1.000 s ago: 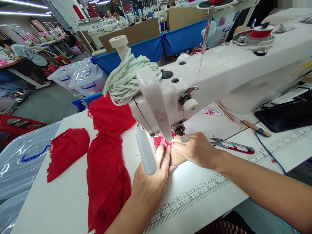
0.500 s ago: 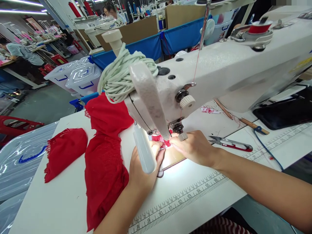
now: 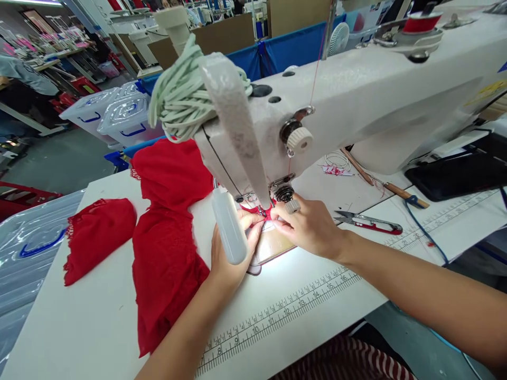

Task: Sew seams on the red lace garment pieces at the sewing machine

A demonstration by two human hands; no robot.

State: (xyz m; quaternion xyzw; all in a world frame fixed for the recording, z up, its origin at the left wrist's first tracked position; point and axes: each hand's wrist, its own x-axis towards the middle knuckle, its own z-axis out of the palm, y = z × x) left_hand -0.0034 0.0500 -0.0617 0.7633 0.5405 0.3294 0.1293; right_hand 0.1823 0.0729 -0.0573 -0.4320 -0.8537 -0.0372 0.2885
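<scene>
A small piece of red fabric [image 3: 268,214] lies under the needle of a white sewing machine [image 3: 340,105]. My left hand [image 3: 233,245] pinches its near edge between thumb and fingers, left of the presser foot, and a pale lamp [image 3: 229,227] in front hides part of that hand. On the right side of the foot, my right hand [image 3: 312,224] grips the same fabric with its fingers closed. Most of the fabric is hidden by the machine head and my fingers. Two larger red fabric pieces [image 3: 168,253] [image 3: 99,235] lie on the table to the left.
Thread snips [image 3: 370,222] lie right of my right hand. Beyond them are a wooden-handled tool [image 3: 406,194] and a black phone-like object [image 3: 455,174]. A printed ruler [image 3: 277,319] runs along the table's front edge. Lidded plastic boxes [image 3: 127,119] stand on the floor at left.
My left hand has shifted, its thumb and fingers now pinching the fabric edge closer to the presser foot. The right hand stays by the foot. The whole view has tilted slightly downward.
</scene>
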